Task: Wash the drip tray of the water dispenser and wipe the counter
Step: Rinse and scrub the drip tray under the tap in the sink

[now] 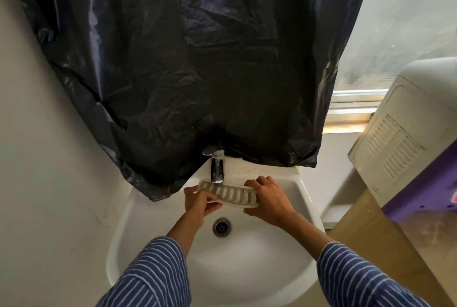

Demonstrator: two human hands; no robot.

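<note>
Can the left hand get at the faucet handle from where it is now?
Probably yes. The faucet handle sits just above and behind the left hand, with nothing between them, though the black plastic sheet drapes close around it. The hand would first have to release the drip tray.

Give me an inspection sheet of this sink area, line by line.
Surface: white sink, basin bare, drain open.
Job's things: slotted drip tray held under the faucet; flow too faint to confirm.
Clutter: nothing seen.
Hands: left hand grips the tray's left end, right hand its right end.
Cables: nothing seen.
Surroundings: black plastic sheet hangs behind the faucet; white vented appliance at right; window beyond.
</note>
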